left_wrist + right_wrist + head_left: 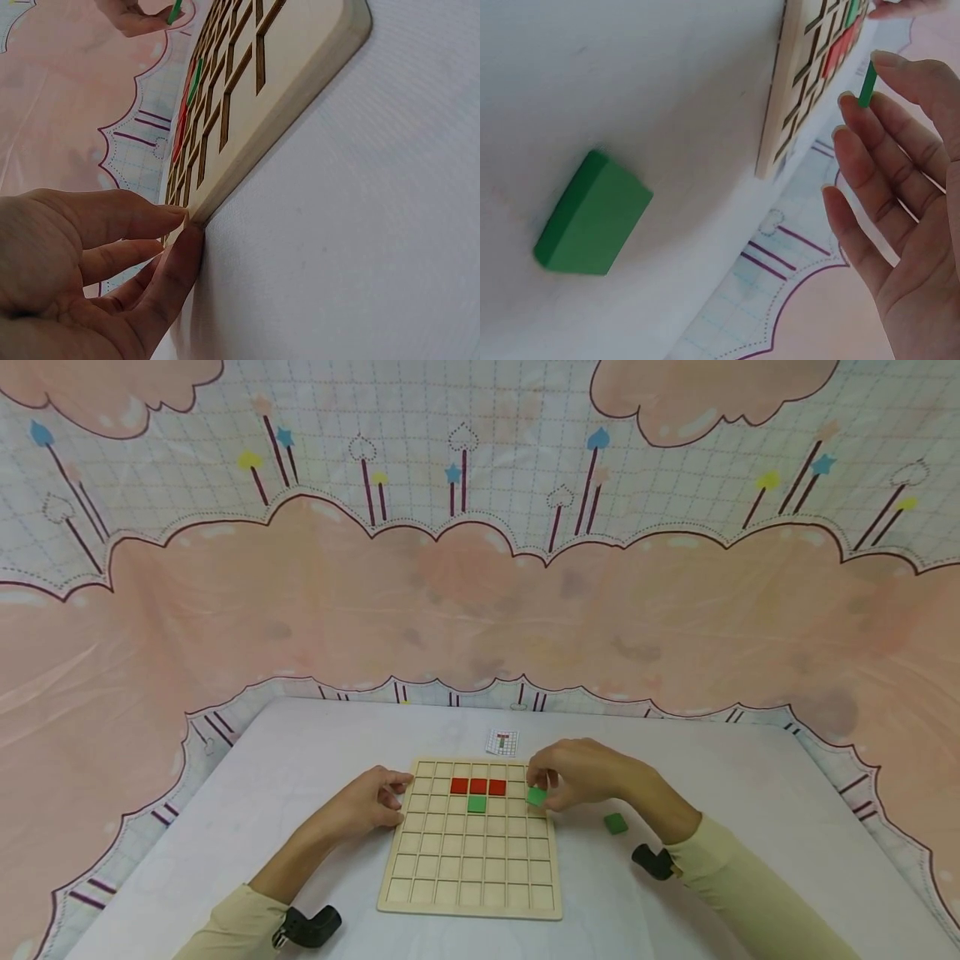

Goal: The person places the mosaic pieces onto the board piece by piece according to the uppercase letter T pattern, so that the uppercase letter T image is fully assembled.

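A pale wooden grid board lies flat on the table. Three red square tiles form a row near its far side, and a green tile sits just below the middle one. My left hand grips the board's left edge between thumb and fingers, as the left wrist view shows. Over the board's right edge, my right hand pinches another green tile between thumb and fingertips. One more loose green tile lies on the table to the right of the board, near my right forearm.
A small printed card with a red and green grid pattern lies just beyond the board. A white cloth covers the table. Behind it hangs a pink and white patterned backdrop. A black device is strapped at each wrist.
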Motion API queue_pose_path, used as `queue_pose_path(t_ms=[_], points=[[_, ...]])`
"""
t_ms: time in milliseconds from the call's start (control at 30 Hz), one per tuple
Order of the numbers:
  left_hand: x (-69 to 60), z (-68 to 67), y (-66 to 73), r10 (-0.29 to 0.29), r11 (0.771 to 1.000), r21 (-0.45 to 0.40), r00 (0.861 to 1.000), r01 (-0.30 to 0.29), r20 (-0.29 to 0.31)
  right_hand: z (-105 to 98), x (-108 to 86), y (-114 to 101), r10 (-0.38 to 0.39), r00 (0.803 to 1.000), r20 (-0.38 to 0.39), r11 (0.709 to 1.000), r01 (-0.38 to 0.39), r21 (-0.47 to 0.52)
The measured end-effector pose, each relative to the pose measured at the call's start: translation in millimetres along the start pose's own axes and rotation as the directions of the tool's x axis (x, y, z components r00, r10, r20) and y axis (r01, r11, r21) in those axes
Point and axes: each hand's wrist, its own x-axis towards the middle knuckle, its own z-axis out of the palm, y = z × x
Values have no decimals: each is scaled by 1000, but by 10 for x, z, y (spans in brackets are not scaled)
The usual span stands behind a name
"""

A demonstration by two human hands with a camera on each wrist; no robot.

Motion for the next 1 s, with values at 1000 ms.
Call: queue_pose_path(t_ms=[1000], points=[[-9, -5, 4, -3, 1000, 9, 1000, 3, -3, 45, 249, -196, -76, 997, 27, 997, 76, -6]])
